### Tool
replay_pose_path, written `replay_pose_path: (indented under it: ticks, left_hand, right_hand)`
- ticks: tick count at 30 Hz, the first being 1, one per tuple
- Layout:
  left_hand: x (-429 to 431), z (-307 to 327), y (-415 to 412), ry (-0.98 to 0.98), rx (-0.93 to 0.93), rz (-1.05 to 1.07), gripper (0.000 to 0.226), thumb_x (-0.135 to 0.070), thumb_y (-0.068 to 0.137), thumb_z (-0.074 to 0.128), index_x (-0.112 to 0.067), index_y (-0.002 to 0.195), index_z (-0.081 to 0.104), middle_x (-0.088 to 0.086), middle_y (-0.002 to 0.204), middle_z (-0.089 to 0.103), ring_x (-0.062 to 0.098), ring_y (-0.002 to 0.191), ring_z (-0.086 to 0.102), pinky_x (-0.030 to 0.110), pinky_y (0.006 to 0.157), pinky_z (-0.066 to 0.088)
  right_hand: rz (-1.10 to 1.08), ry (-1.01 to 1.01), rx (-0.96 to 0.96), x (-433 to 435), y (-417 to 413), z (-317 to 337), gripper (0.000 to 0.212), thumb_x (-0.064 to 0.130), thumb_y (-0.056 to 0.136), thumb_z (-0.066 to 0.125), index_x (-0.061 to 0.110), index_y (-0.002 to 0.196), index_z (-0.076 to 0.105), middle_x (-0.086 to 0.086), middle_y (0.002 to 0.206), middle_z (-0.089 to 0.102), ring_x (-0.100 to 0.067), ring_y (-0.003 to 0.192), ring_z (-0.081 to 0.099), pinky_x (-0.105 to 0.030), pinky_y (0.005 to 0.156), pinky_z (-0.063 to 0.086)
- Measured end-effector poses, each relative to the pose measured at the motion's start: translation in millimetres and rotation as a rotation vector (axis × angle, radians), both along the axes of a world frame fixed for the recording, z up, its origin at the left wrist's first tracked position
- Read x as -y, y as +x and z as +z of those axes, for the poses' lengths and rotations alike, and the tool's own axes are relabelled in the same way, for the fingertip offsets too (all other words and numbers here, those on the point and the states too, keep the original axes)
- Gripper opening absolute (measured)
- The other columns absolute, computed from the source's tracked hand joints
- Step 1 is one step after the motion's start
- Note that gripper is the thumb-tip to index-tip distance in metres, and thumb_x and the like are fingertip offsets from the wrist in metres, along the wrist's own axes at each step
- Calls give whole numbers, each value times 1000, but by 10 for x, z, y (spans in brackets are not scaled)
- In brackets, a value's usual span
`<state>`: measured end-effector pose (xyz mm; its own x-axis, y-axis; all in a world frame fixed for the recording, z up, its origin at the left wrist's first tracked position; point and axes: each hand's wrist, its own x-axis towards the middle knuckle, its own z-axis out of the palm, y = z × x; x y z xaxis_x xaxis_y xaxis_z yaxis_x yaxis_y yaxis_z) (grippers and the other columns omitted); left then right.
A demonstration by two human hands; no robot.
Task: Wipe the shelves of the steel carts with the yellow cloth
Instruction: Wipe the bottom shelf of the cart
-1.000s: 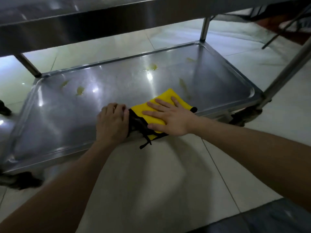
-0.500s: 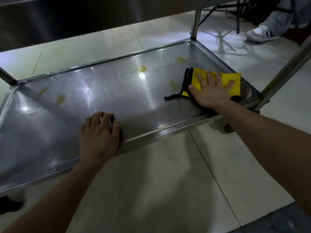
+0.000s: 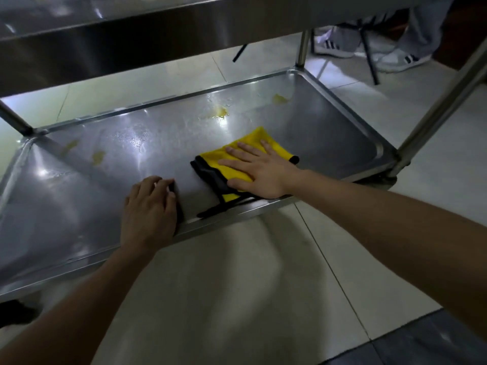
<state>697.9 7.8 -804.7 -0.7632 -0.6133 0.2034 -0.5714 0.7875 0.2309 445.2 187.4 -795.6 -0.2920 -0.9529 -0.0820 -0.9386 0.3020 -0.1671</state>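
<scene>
Cloth: the yellow cloth (image 3: 237, 173) with black trim lies on the lower shelf (image 3: 105, 164), right of middle, a black strip trailing onto the front rim (image 3: 266, 204).
Right hand (image 3: 263, 172): flat, fingers spread, pressing the cloth down.
Left hand (image 3: 150, 206): over the front rim, fingers bent; whether it grips cannot be told.
Open room: bare steel to the left and behind the cloth, with yellow stains (image 3: 220, 111) near the back rim.
Limits: right rim near the cloth; upper shelf (image 3: 131, 30) overhead; post (image 3: 434, 109) at the right corner.
</scene>
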Motion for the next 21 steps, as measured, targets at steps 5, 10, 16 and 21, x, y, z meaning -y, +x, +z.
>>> replay_pose_path:
  ticks: [5,10,16,21]
  left_hand:
    - [34,-5,7,19,-15,-21,52,-39,104,34,-16,138,65,12,142,58,41,128,51,56,109,44]
    - [32,-16,-7,-2,3,-12,50,-40,103,35,-17,137,64,11,142,58,41,129,50,56,106,44]
    - [-10,-24,6,-47,29,2,49,-42,103,35,-19,137,62,9,144,55,38,132,49,54,106,43]
    - [-43,14,-2,-63,26,-6,47,-39,104,35,-17,135,64,10,143,57,39,131,50,52,105,43]
  right_hand:
    - [-368,68,-6,-987,-770,-4,72,80,101,24,54,167,8,20,178,-5,-11,165,-9,-57,131,-8]
    - [-608,141,28,-1299,-1153,-24,78,84,98,20,53,167,3,16,179,-10,-16,165,-12,-66,128,-8]
    - [-690,79,54,-494,-999,-73,96,97,85,7,49,168,-2,3,180,-13,-32,165,-16,-77,120,-15]
    - [-424,69,-9,298,-377,-50,89,92,91,8,48,169,-1,2,180,-13,-32,165,-14,-77,120,-13]
